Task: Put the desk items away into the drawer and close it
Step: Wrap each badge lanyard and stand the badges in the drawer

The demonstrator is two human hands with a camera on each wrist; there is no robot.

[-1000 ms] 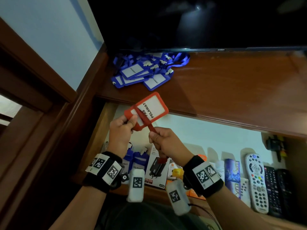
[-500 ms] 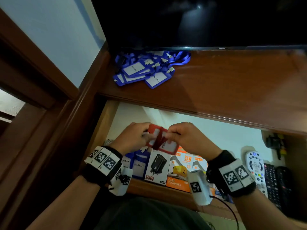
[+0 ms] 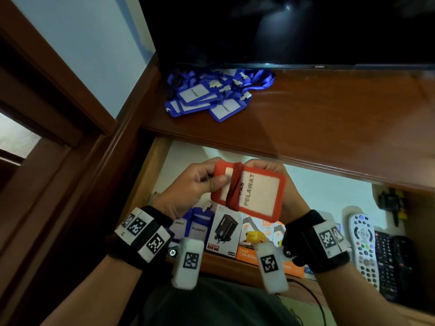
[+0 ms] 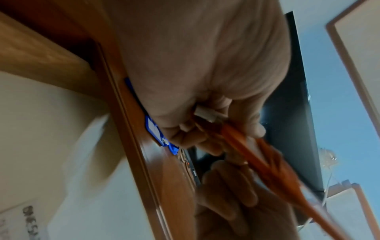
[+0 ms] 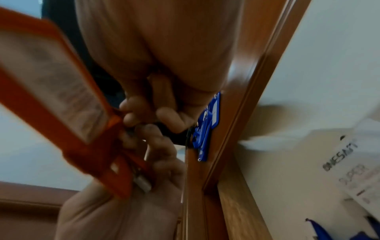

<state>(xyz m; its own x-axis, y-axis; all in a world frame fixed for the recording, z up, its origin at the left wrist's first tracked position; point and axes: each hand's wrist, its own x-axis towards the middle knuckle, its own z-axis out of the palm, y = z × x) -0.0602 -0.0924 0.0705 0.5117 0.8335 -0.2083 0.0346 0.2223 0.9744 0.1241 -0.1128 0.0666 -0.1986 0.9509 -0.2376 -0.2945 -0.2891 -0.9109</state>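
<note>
The red badge holder (image 3: pixel 255 192) now faces up with its "PELAWAT" card readable, where half a second ago it was edge-on and bunched between the fists. Its red lanyard (image 3: pixel 233 184) is wrapped around it. Left hand (image 3: pixel 188 184) pinches the left end in its grip; right hand (image 3: pixel 288 198) cups it from beneath, over the open drawer (image 3: pixel 155 165). Blue holders (image 3: pixel 207 97) stay on the table (image 3: pixel 329 118)

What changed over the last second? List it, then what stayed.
The red lanyard is now wound around the red badge holder, lowered over the open drawer; left hand and right hand grip it. The blue badge pile stayed on the desk.
</note>
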